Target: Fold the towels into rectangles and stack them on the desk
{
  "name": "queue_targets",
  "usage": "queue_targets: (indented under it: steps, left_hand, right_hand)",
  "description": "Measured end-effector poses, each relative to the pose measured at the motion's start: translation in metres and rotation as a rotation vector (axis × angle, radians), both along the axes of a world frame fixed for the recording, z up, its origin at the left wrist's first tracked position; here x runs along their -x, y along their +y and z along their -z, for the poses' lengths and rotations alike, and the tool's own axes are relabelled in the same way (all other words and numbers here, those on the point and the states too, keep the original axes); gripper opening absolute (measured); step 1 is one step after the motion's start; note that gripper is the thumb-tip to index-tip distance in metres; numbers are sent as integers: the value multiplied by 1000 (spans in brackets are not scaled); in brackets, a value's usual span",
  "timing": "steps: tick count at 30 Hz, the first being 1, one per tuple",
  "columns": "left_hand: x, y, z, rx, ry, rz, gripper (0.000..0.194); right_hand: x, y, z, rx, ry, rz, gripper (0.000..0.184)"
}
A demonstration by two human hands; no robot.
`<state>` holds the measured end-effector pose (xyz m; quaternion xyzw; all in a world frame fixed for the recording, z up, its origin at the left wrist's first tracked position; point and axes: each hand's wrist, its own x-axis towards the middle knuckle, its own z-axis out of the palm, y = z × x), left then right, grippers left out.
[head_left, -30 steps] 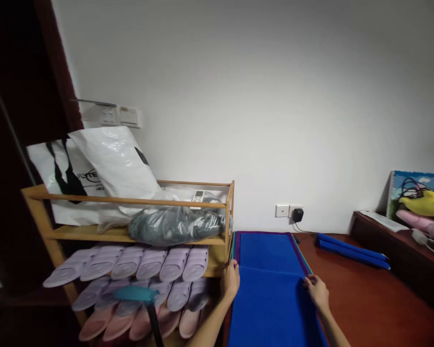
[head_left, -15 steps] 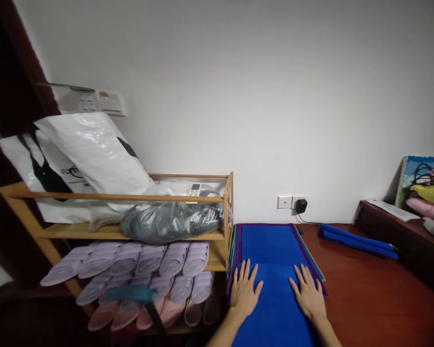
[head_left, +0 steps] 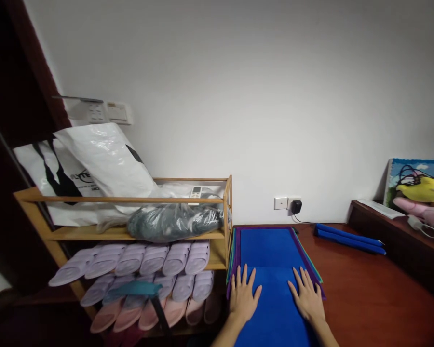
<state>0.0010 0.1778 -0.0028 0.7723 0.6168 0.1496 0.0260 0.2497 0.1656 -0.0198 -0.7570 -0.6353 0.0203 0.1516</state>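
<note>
A blue mat (head_left: 267,250) lies on top of a stack of purple and green mats on the reddish wooden floor (head_left: 358,299), running toward the wall. My left hand (head_left: 243,295) rests flat on its near left part, fingers spread. On the near right part my right hand (head_left: 307,298) lies flat too, fingers apart. Neither hand holds anything.
A wooden shoe rack (head_left: 130,236) stands left of the mats with rows of lilac and pink slippers (head_left: 148,270), a bagged grey bundle (head_left: 173,221) and white plastic bags (head_left: 104,159). A folded blue mat (head_left: 349,237) lies at the right near a dark low cabinet (head_left: 401,246). A plug (head_left: 295,206) sits in the wall socket.
A second ago both hands gripped the side edges of the blue mat. They have let go and now lie flat on top of it. The view shifted slightly.
</note>
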Motion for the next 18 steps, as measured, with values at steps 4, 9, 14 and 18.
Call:
queue_targets:
  steps: [4, 9, 14, 18]
  left_hand:
    - [-1, -25, -1, -10, -10, 20, 61]
    - [-3, -67, -7, -6, 8, 25, 60]
    - [1, -108, -10, 14, -1, 42, 60]
    - [5, -136, -9, -3, -33, 41, 60]
  right_hand:
    - [1, -30, -5, 12, 11, 5, 67]
    - [2, -75, -13, 22, -12, 18, 65]
    - [3, -116, -11, 5, -36, 24, 66]
    - [8, -143, -8, -26, -49, 26, 66]
